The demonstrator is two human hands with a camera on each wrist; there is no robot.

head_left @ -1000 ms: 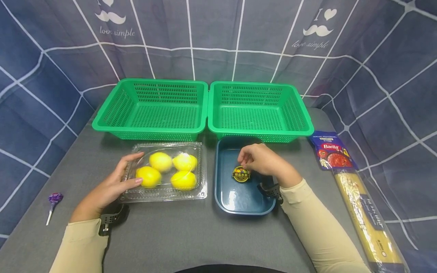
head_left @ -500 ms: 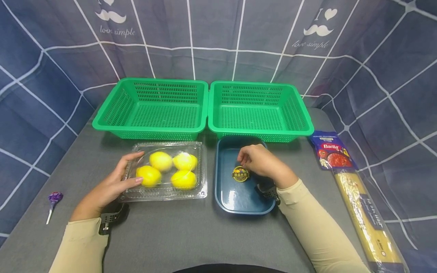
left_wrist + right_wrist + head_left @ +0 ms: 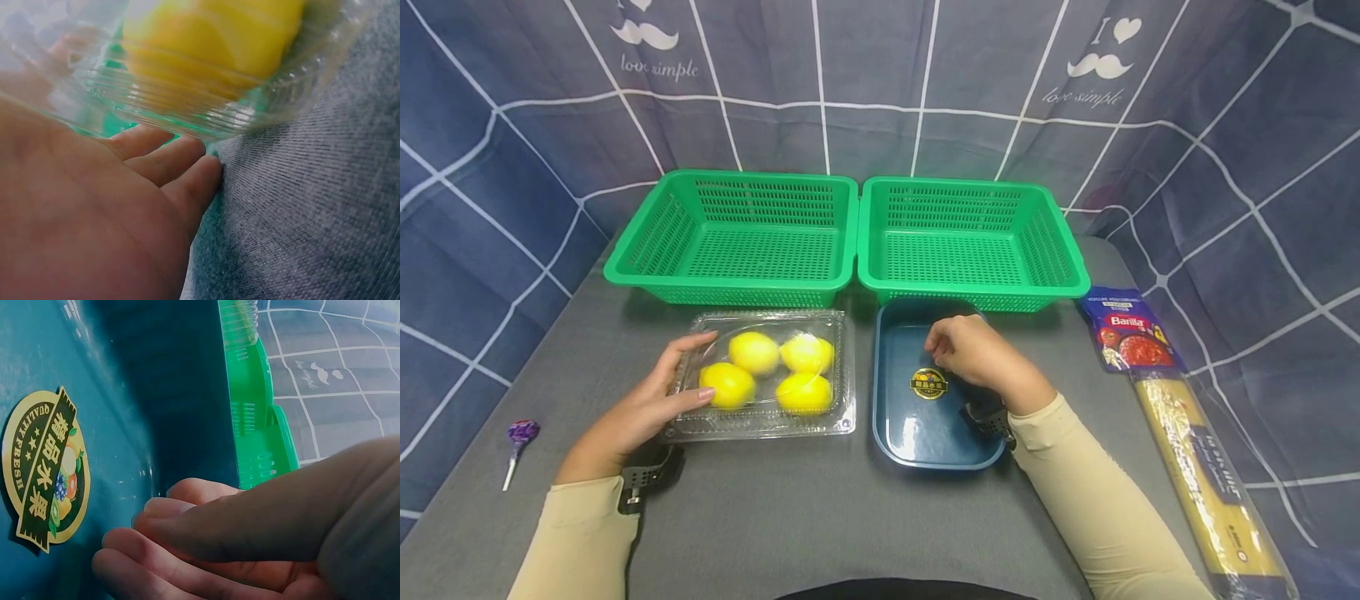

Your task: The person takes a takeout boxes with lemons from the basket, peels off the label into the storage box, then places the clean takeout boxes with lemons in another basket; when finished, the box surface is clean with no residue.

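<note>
The sticker (image 3: pixel 47 469) is laid inside the blue tray (image 3: pixel 897 433); near it, the fingers of the right hand (image 3: pixel 973 352) are curled together. By the left hand (image 3: pixel 643 412), fingers spread, the clear box (image 3: pixel 760 426) with lemons (image 3: pixel 755 354) is touched.

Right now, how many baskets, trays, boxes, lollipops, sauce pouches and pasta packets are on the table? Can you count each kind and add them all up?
Green plastic baskets: 2
Blue plastic tray: 1
Clear plastic box: 1
Lollipop: 1
Barilla sauce pouch: 1
Long pasta packet: 1
Total: 7
</note>
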